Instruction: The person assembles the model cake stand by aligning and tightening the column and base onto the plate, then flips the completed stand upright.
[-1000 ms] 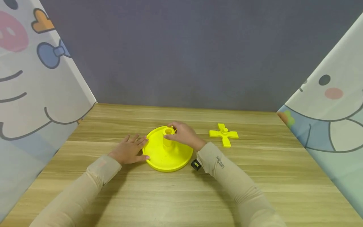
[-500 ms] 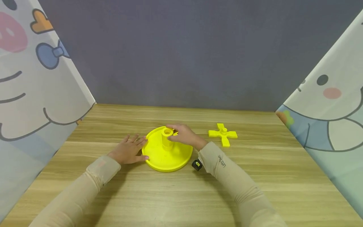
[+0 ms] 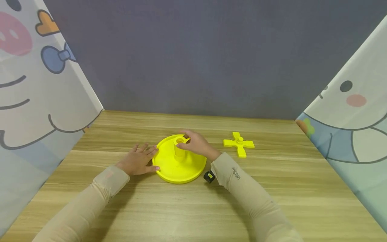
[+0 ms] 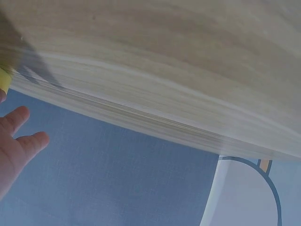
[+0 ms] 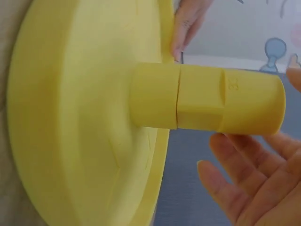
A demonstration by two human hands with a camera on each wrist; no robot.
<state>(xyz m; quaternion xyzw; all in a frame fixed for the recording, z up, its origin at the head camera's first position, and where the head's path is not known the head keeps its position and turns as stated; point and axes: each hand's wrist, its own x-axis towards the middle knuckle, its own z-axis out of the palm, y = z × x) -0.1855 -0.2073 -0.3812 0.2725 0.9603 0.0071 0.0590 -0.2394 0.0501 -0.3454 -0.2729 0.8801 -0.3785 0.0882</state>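
A round yellow tray [image 3: 178,172] with a raised rim lies on the table. From its middle rises an upright hollow yellow tube [image 5: 202,100], with a thin seam between its lower collar and the flat-sided part above. My right hand [image 3: 196,145] holds the tube near its open top, thumb on the near side and fingers around the far side. Spread out flat, my left hand [image 3: 137,162] rests at the tray's left edge, its fingertips and thumb touching the rim. The left wrist view catches only part of that hand, beside a sliver of yellow.
To the right of the tray lies a yellow cross-shaped piece [image 3: 240,144] with a short round peg at its centre. The wooden table [image 3: 169,208] is bounded by a dark grey back wall [image 3: 196,60] and printed cartoon side panels.
My right hand loosened slightly around the tube's top half a second ago and now closes around it again. The left hand, tray and cross-shaped piece stay in place.
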